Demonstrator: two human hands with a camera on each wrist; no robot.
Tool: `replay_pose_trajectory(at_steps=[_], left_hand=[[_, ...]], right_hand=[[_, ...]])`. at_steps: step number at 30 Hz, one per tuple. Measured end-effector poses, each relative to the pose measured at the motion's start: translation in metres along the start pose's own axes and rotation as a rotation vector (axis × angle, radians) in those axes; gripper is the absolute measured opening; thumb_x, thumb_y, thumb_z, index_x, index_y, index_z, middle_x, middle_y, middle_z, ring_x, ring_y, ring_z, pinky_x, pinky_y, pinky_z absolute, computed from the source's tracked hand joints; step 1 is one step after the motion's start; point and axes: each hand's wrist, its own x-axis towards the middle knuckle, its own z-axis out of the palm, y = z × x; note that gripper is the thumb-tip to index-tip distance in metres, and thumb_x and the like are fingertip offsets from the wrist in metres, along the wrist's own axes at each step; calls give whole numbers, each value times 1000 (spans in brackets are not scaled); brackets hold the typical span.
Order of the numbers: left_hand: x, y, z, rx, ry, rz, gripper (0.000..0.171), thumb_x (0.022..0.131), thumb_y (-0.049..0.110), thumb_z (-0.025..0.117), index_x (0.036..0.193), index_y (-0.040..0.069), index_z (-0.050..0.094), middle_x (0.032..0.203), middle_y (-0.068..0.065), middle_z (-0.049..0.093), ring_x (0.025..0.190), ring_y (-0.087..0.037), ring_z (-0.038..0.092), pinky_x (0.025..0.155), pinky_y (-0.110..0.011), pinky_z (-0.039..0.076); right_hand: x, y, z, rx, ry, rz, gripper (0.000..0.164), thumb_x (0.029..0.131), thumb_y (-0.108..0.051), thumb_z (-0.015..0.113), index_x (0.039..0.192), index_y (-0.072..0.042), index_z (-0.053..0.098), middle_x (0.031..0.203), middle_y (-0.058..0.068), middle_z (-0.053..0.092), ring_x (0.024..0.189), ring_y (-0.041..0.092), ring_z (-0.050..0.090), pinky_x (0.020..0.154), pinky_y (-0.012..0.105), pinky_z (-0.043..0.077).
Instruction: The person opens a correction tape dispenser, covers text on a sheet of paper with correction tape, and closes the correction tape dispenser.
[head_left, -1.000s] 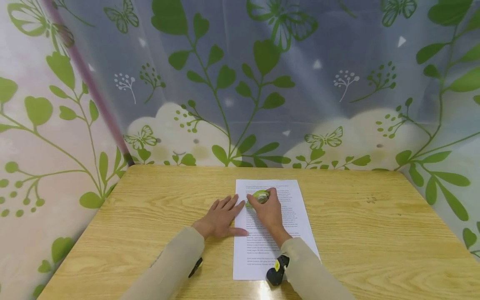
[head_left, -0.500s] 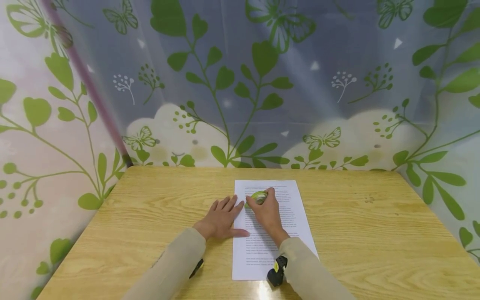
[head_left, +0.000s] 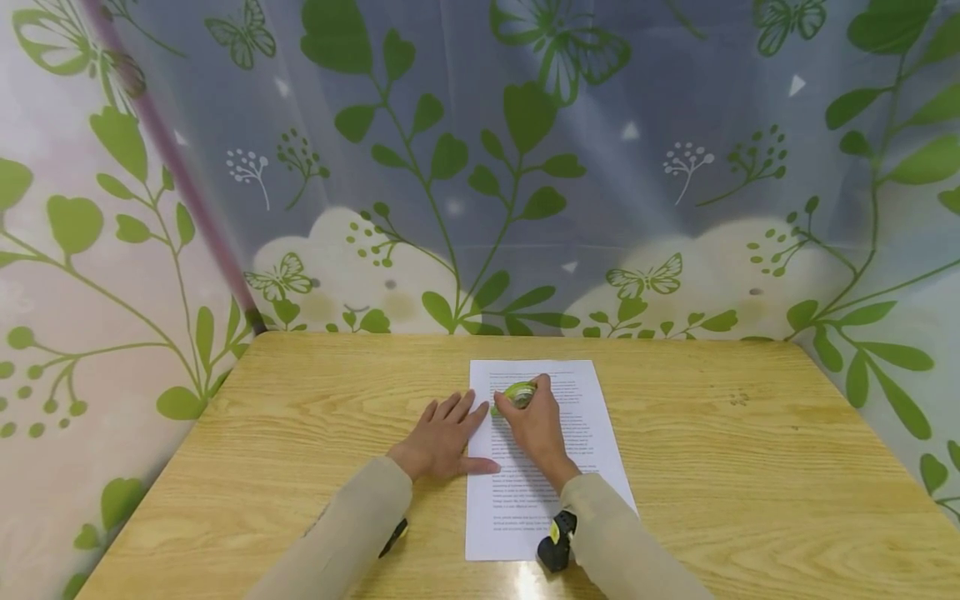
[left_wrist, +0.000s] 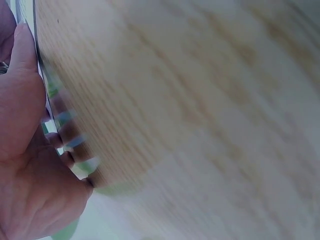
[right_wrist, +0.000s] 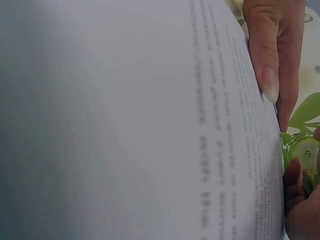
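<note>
A white sheet of printed paper lies on the wooden table. On its upper part, a green see-through correction tape is pinched between the thumb and fingers of my right hand. Up close in the right wrist view, the correction tape shows a round reel inside its case; its tip is hidden. My left hand lies flat with spread fingers at the sheet's left edge, thumb and forefinger on the paper. In the left wrist view, that left hand rests low against the tabletop.
Pale wood grain covers the table, which reaches out on both sides of the sheet. A patterned cloth with leaves and butterflies hangs behind the back edge. Each wrist carries a small black device, such as the right wrist camera.
The view shifts very slightly between the first two frames. Both hands, the correction tape and the paper otherwise keep nearly the same places.
</note>
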Motion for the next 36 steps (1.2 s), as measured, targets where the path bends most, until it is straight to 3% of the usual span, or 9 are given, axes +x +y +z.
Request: replay_pose_trajectory(at_steps=[36], left_hand=[[-1,1,-2,4,-8,-7,92,85,72,44,153,13,22,157,-13,14,142,-32,15,110,-53,16]], right_hand=[[4,4,-13,-12,-43,24,51,86,-34,72,112,-4,40,93,12,57,79,22,58,71,36,48]])
